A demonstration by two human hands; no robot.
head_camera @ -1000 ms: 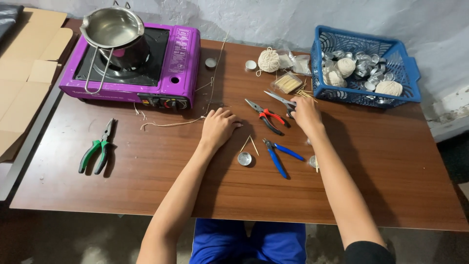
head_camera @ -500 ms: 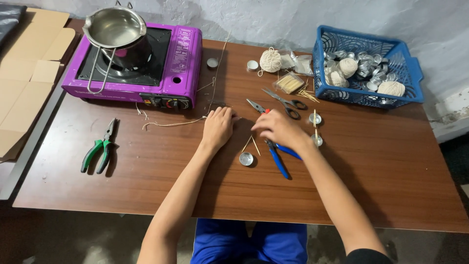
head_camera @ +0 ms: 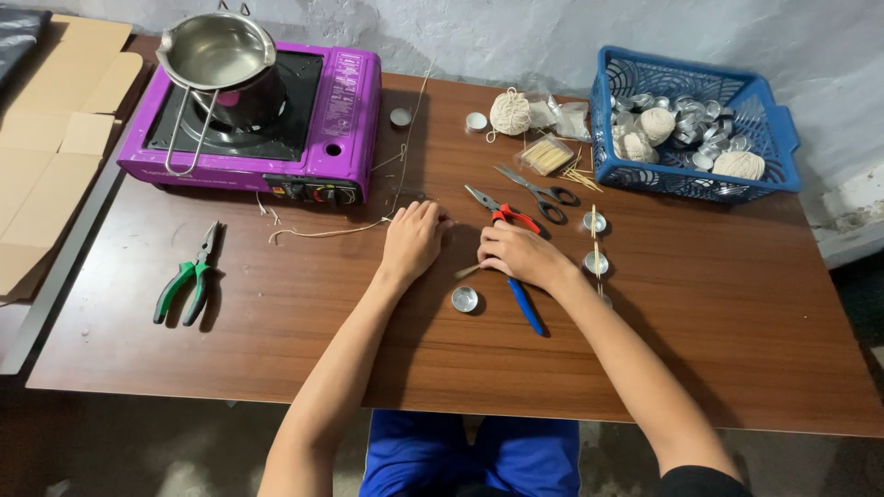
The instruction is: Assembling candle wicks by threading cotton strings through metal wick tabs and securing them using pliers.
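Left hand (head_camera: 414,241) rests flat on the table (head_camera: 276,340), beside a string (head_camera: 322,232). Right hand (head_camera: 517,255) covers blue-handled pliers (head_camera: 527,306), a thin stick (head_camera: 467,271) at its fingertips. A small metal cup (head_camera: 465,298) lies just below; scissors (head_camera: 536,189) and red pliers (head_camera: 502,210) lie above.

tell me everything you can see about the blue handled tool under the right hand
The blue-handled tool lies flat on the brown wooden table, angled toward the person. Only its glossy, plastic-looking blue handle shows; the working end is hidden under the right hand, which rests over it, so its type cannot be told. A small round metal cup sits just beside it, apart. A thin stick pokes out from the same hand.
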